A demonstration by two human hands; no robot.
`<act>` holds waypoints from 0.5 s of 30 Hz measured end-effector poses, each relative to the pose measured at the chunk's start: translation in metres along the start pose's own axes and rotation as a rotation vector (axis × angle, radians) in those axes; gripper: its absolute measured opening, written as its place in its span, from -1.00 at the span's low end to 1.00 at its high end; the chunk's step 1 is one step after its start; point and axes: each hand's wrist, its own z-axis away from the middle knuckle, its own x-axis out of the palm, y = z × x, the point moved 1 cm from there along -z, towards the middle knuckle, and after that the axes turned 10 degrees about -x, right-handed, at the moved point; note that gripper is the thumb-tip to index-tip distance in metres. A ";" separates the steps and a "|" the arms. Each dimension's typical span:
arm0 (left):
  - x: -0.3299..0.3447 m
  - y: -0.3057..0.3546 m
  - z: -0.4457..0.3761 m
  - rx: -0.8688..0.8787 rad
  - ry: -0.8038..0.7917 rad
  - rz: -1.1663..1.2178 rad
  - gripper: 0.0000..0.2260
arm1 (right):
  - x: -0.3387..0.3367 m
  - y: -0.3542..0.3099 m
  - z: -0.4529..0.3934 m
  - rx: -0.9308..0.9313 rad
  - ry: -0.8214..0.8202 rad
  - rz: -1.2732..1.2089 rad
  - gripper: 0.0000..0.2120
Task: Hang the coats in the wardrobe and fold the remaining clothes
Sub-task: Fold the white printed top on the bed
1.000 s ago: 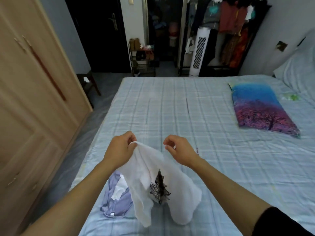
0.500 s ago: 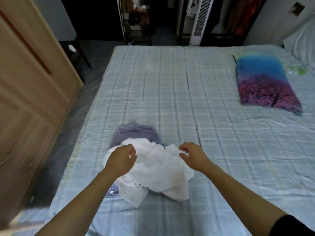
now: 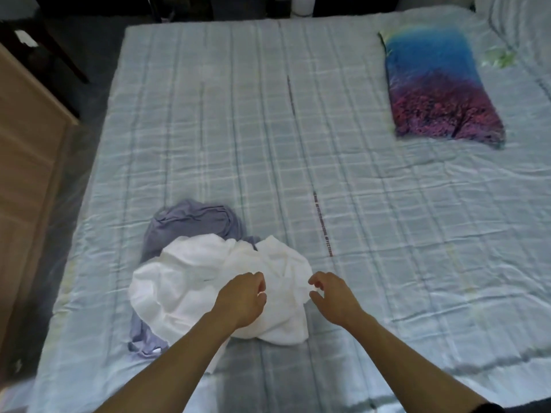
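White crumpled shirt (image 3: 190, 293) overlaps rumpled lilac garment (image 3: 190, 222).

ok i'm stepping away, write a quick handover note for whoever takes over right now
Left hand: fingers curled over the middle of the white garment; whether it grips cloth is unclear.
Right hand: fingers loosely curled at the garment's right edge, seemingly holding nothing.
White garment: crumpled in a heap on the bed, lying partly over a grey-purple garment, also crumpled.
A colourful pillow lies at the far right; the wardrobe stands to the left of the bed.
Done: nothing folded in view; no coats in view.
Left: spread and fold the white garment, then the grey-purple one.
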 end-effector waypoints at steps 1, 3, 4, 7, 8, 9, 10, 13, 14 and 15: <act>0.009 0.002 -0.006 -0.001 -0.029 -0.015 -0.89 | 0.007 0.010 0.000 0.026 -0.021 -0.013 -0.74; 0.028 0.005 -0.016 0.000 -0.085 -0.053 -0.86 | 0.023 0.026 0.000 0.064 -0.071 -0.044 -0.71; 0.037 0.007 -0.021 0.005 -0.106 -0.073 -0.83 | 0.031 0.032 -0.001 0.075 -0.094 -0.058 -0.69; 0.061 0.015 -0.038 0.073 -0.133 -0.167 -0.67 | 0.055 0.046 -0.008 0.107 -0.138 -0.104 -0.60; 0.068 0.018 -0.044 0.110 -0.138 -0.209 -0.62 | 0.063 0.049 -0.012 0.117 -0.147 -0.123 -0.56; 0.074 0.021 -0.050 0.148 -0.142 -0.260 -0.57 | 0.071 0.052 -0.016 0.129 -0.157 -0.143 -0.53; 0.080 0.025 -0.057 0.186 -0.144 -0.321 -0.54 | 0.079 0.055 -0.019 0.143 -0.171 -0.162 -0.51; 0.098 0.032 -0.075 0.261 -0.146 -0.497 -0.50 | 0.099 0.065 -0.023 0.177 -0.226 -0.179 -0.45; 0.103 0.033 -0.079 0.269 -0.140 -0.537 -0.53 | 0.104 0.067 -0.022 0.187 -0.239 -0.180 -0.43; 0.108 0.032 -0.082 0.271 -0.127 -0.566 -0.58 | 0.108 0.070 -0.021 0.195 -0.247 -0.184 -0.41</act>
